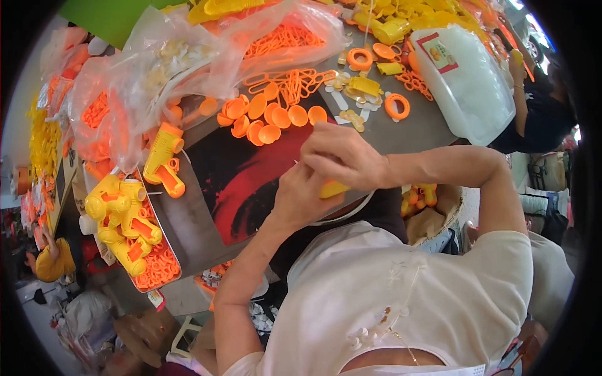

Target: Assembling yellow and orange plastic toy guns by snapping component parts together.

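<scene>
Both the left hand (301, 197) and right hand (342, 156) pinch a small yellow plastic piece (332, 188) over the table edge, finished yellow-and-orange plastic toy guns (125, 222) stacked leftward, loose orange plastic discs (269, 119) awaiting assembly.

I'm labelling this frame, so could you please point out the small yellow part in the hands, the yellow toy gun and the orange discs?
small yellow part (332, 188), head view, exposed edge.
yellow toy gun (162, 150), head view, body.
orange discs (269, 116), head view, pile's middle.
</scene>
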A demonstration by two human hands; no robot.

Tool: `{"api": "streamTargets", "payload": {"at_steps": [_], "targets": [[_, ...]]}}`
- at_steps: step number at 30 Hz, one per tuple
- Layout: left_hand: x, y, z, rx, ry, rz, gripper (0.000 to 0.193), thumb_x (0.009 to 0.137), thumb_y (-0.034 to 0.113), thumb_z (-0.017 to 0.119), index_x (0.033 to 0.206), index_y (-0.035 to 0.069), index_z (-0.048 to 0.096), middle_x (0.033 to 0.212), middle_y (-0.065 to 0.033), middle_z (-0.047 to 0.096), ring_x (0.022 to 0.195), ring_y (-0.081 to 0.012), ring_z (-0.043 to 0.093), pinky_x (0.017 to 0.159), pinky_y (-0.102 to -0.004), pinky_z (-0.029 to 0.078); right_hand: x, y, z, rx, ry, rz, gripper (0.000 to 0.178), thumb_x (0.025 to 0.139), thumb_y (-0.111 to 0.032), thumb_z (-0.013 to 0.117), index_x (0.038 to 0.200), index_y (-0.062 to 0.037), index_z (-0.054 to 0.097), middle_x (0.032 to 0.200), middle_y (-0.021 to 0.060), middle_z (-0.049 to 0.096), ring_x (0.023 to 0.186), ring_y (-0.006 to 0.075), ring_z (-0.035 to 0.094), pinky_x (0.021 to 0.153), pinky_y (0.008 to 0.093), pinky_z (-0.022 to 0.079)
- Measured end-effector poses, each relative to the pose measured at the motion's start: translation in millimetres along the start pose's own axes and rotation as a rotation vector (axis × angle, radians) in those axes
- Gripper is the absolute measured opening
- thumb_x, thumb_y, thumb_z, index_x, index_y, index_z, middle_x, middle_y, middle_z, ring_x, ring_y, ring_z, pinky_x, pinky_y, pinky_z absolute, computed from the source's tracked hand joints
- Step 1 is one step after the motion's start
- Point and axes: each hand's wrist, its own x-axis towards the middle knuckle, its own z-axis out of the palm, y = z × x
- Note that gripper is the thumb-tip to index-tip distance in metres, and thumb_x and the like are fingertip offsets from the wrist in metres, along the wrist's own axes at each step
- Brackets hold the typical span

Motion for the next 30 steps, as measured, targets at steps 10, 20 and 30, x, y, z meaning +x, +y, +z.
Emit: {"api": "streamTargets", "payload": {"at_steps": [10, 20, 30], "targets": [[-49, 10, -57, -0.135, 0.520, -0.365, 0.079, 0.069, 0.009, 0.082, 0.136, 0.007, 0.040, 0.120, -0.0112, 0.054, 0.107, -0.0230, 0.057, 0.096, -0.0361, 0.046, -1, 88, -11, -0.631, 0.397, 0.367, 0.020, 0.084, -0.027, 0.067, 0.090, -0.0076, 0.067, 0.095, 0.0086, 0.060, 0.096, 0.0274, 0.056, 0.082, 0.0415, 0.043], [-40, 20, -45, -0.121, 0.492, -0.339, 0.079, 0.071, 0.010, 0.081, 0.137, 0.005, 0.037, 0.122, -0.0113, 0.049, 0.107, -0.0211, 0.056, 0.094, -0.0347, 0.046, 2, 35, 14, 0.278, 0.263, 0.453, 0.022, 0.089, -0.022, 0.067, 0.091, -0.0027, 0.058, 0.089, 0.0072, 0.066, 0.071, 0.0126, 0.062, 0.063, 0.0272, 0.049], [-24, 25, -31, -0.197, 0.470, -0.307, 0.078, 0.072, 0.009, 0.080, 0.137, 0.005, 0.036, 0.124, -0.0108, 0.048, 0.110, -0.0210, 0.053, 0.096, -0.0343, 0.045, -30, 28, 2, 0.826, 0.168, 0.456, 0.043, 0.099, -0.033, 0.054, 0.131, -0.0041, 0.053, 0.104, -0.0011, 0.061, 0.085, 0.0044, 0.056, 0.073, 0.0193, 0.047]]}}
